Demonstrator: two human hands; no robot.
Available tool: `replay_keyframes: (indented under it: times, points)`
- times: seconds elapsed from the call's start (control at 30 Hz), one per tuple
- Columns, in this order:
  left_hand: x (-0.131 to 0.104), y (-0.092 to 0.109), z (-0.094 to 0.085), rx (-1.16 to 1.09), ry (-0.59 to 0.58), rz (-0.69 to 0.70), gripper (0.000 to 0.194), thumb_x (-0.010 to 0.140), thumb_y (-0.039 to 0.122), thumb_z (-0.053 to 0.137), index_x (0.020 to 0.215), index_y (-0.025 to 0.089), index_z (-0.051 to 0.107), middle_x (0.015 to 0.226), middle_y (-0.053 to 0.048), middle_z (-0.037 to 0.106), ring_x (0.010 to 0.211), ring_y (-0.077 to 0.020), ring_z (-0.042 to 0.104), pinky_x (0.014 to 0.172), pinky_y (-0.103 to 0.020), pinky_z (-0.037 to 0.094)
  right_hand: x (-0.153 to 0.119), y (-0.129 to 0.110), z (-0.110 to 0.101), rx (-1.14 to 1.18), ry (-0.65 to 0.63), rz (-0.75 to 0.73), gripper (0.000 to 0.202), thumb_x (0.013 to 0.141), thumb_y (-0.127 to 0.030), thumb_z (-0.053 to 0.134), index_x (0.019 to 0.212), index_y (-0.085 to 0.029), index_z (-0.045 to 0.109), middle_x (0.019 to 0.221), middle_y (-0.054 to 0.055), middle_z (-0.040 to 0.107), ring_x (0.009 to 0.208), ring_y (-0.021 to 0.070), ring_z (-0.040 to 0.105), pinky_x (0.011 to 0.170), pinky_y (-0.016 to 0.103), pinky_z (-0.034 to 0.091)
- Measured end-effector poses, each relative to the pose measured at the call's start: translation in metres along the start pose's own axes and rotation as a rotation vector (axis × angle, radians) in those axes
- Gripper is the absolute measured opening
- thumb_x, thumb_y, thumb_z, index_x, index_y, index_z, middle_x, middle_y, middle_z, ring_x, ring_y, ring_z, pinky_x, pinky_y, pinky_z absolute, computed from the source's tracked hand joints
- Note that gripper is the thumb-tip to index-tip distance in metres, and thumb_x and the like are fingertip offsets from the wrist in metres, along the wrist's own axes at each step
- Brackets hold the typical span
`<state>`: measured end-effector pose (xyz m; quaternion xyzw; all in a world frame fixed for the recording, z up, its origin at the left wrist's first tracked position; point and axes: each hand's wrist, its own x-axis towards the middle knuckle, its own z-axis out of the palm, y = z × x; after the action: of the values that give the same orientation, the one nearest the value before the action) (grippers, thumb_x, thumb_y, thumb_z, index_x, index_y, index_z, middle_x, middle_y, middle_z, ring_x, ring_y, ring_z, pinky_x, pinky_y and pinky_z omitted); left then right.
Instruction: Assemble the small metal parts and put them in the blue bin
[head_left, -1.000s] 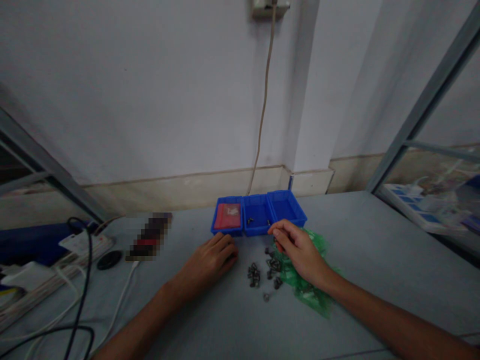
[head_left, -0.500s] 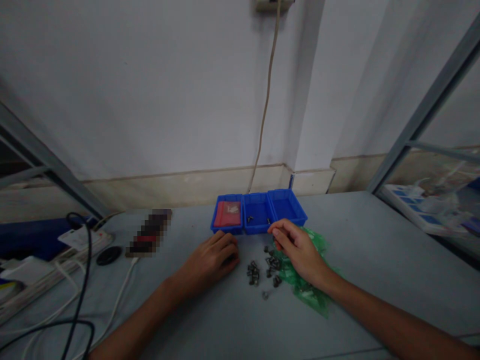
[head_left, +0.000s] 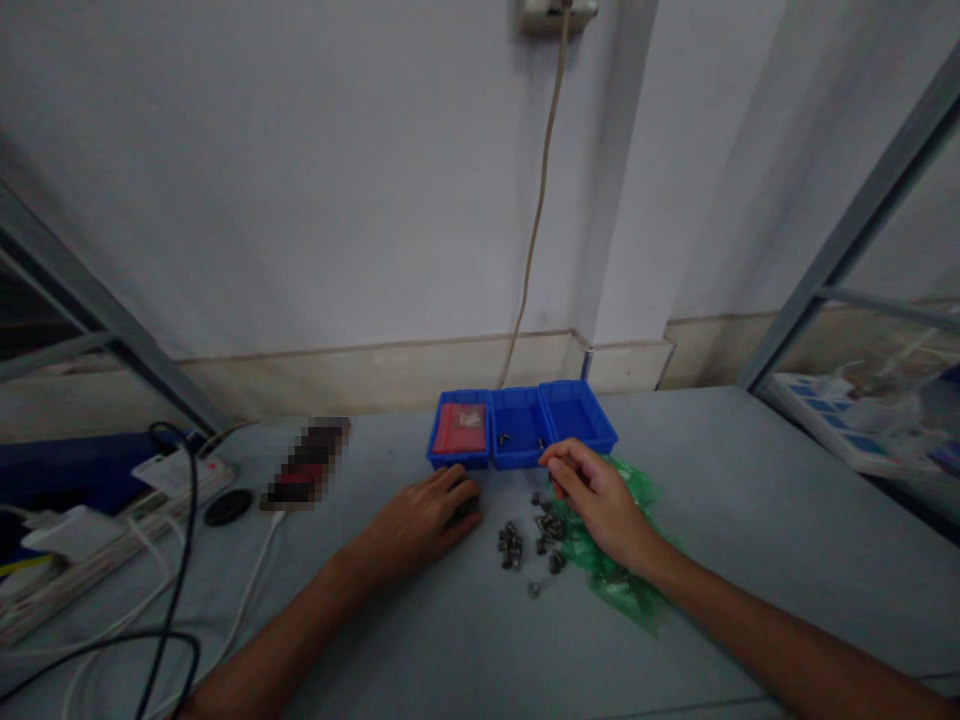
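My left hand [head_left: 429,518] rests on the table in front of the blue bins, its fingers curled toward the thumb. Something small and dark shows in the gap between them, too dim to name. My right hand [head_left: 596,500] hovers over a crumpled green plastic bag [head_left: 626,598] with thumb and fingertips pinched together; whatever is in the pinch is hidden. Between the hands lie small metal screws in two loose heaps, a left heap [head_left: 511,547] and a right heap [head_left: 550,527]. A small clear piece [head_left: 534,589] lies nearer to me.
Three blue bins stand in a row: the left bin [head_left: 431,440] holds a red packet [head_left: 459,430], the middle bin [head_left: 517,458] a few screws, the right bin [head_left: 577,405] shows a bare floor. At left are a pixelated device [head_left: 306,465], a power strip [head_left: 112,545] and cables.
The view has shifted slightly. My left fingers have parted a little from the thumb, baring the dark thing between them. My right hand keeps its pinch in about the same place.
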<state>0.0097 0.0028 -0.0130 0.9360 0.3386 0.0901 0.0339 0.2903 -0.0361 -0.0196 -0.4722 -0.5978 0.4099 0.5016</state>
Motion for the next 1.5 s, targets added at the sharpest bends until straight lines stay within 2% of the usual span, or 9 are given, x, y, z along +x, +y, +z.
replay_keyframes:
  times: [0.13, 0.27, 0.37, 0.53, 0.73, 1.0, 1.1, 1.3, 1.5]
  points:
    - [-0.001, -0.002, 0.000, -0.006, 0.001, -0.059, 0.029, 0.108, 0.042, 0.057, 0.128, 0.022, 0.059, 0.122, -0.009, 0.061, 0.104, -0.0254, 0.067, 0.087, -0.039, 0.059, 0.001, 0.000, -0.001, -0.001, 0.010, -0.004, 0.027, 0.103, -0.048, 0.058, 0.105, -0.023, 0.067, 0.073, -0.002, 0.053, 0.064, 0.0171, 0.049, 0.057, 0.029, 0.036]
    - [0.000, 0.000, -0.002, -0.008, -0.015, -0.027, 0.026, 0.110, 0.036, 0.049, 0.131, 0.025, 0.059, 0.120, -0.008, 0.060, 0.100, -0.0222, 0.068, 0.086, -0.035, 0.058, 0.002, 0.002, -0.001, 0.019, 0.014, 0.000, 0.027, 0.103, -0.047, 0.058, 0.105, -0.022, 0.067, 0.073, -0.002, 0.052, 0.064, 0.0164, 0.047, 0.057, 0.028, 0.035]
    - [0.001, 0.003, -0.003, -0.015, -0.016, 0.005, 0.024, 0.110, 0.031, 0.046, 0.126, 0.024, 0.062, 0.117, -0.007, 0.060, 0.094, -0.0200, 0.067, 0.081, -0.032, 0.057, 0.002, 0.002, -0.001, 0.024, 0.017, -0.003, 0.027, 0.104, -0.048, 0.058, 0.104, -0.022, 0.067, 0.073, -0.002, 0.052, 0.064, 0.0163, 0.047, 0.057, 0.028, 0.034]
    - [0.001, 0.003, -0.004, -0.015, -0.015, -0.005, 0.020, 0.110, 0.034, 0.048, 0.116, 0.023, 0.064, 0.119, -0.008, 0.059, 0.094, -0.0202, 0.067, 0.079, -0.032, 0.057, 0.002, -0.001, -0.002, 0.008, 0.013, -0.012, 0.030, 0.104, -0.051, 0.057, 0.105, -0.023, 0.067, 0.073, -0.003, 0.052, 0.063, 0.0165, 0.046, 0.056, 0.029, 0.033]
    - [0.000, 0.001, -0.002, -0.040, 0.011, -0.012, 0.014, 0.110, 0.031, 0.050, 0.112, 0.022, 0.061, 0.115, -0.006, 0.061, 0.096, -0.0206, 0.067, 0.082, -0.032, 0.057, 0.001, 0.001, -0.001, 0.025, 0.032, 0.004, 0.032, 0.104, -0.053, 0.056, 0.104, -0.023, 0.067, 0.069, -0.005, 0.043, 0.059, 0.0161, 0.040, 0.053, 0.028, 0.029]
    - [0.001, 0.001, 0.001, -0.024, 0.009, 0.021, 0.022, 0.109, 0.028, 0.049, 0.127, 0.024, 0.061, 0.120, -0.007, 0.060, 0.099, -0.0208, 0.067, 0.084, -0.033, 0.057, 0.001, 0.006, -0.002, 0.011, 0.034, -0.005, 0.034, 0.104, -0.056, 0.056, 0.104, -0.024, 0.067, 0.067, -0.005, 0.042, 0.058, 0.0165, 0.041, 0.053, 0.029, 0.029]
    - [0.002, 0.002, 0.001, -0.023, 0.004, 0.018, 0.024, 0.110, 0.025, 0.045, 0.128, 0.023, 0.060, 0.118, -0.008, 0.060, 0.098, -0.0200, 0.067, 0.085, -0.032, 0.057, 0.001, 0.005, -0.002, -0.004, 0.054, -0.021, 0.033, 0.105, -0.055, 0.056, 0.104, -0.024, 0.067, 0.068, -0.004, 0.044, 0.060, 0.0172, 0.043, 0.054, 0.029, 0.031]
    - [0.005, 0.003, 0.003, -0.031, 0.011, -0.004, 0.021, 0.111, 0.028, 0.043, 0.115, 0.021, 0.063, 0.114, -0.007, 0.060, 0.091, -0.0186, 0.067, 0.081, -0.031, 0.056, -0.001, -0.001, -0.001, -0.046, 0.080, -0.062, 0.029, 0.106, -0.051, 0.055, 0.107, -0.024, 0.066, 0.075, -0.002, 0.050, 0.064, 0.0175, 0.046, 0.058, 0.030, 0.035]
    - [0.007, 0.001, 0.012, -0.013, 0.077, -0.009, 0.019, 0.110, 0.028, 0.043, 0.114, 0.021, 0.060, 0.112, -0.007, 0.060, 0.086, -0.0180, 0.066, 0.078, -0.030, 0.056, -0.001, 0.002, -0.001, -0.050, 0.122, -0.093, 0.027, 0.106, -0.050, 0.055, 0.109, -0.025, 0.065, 0.084, 0.000, 0.055, 0.070, 0.0183, 0.050, 0.058, 0.029, 0.038]
